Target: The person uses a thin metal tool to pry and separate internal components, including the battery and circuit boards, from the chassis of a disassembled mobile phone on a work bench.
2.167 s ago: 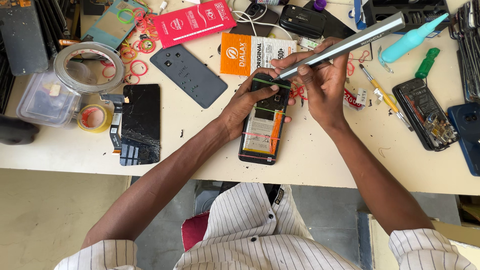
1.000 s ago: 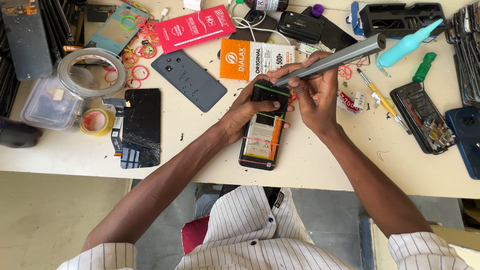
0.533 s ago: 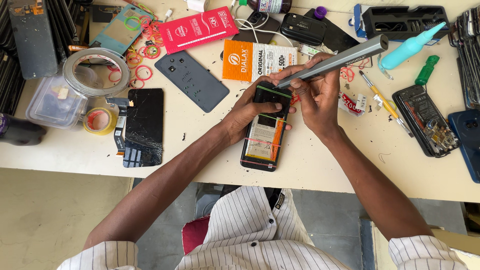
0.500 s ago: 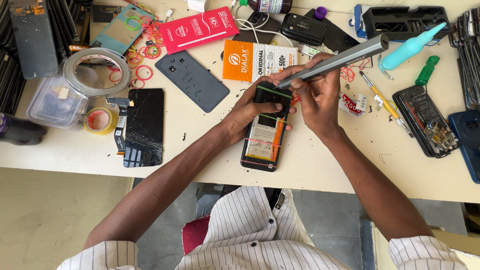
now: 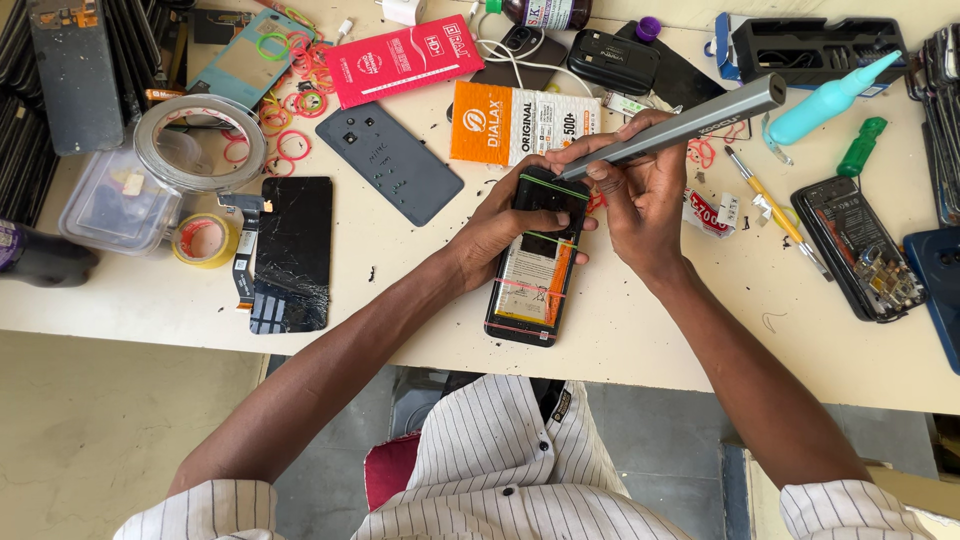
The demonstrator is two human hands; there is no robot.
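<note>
An opened phone (image 5: 535, 275) with its back off lies on the white table (image 5: 650, 330), showing a battery with orange and green bands. My left hand (image 5: 500, 220) grips the phone's upper left side and holds it down. My right hand (image 5: 640, 195) holds a long grey electric screwdriver (image 5: 680, 125) like a pen. Its tip points down-left onto the top of the phone. The tip itself is hidden between my fingers.
A cracked black screen (image 5: 290, 255) and a grey back cover (image 5: 390, 160) lie left of the phone. Tape rolls (image 5: 200, 150), rubber bands, a plastic box and orange and red packets sit further back. Another opened phone (image 5: 860, 250), a teal bottle and small tools lie right.
Both hands stay on the phone with the screwdriver tip at its top. The view has shifted slightly; nothing else on the table has moved.
</note>
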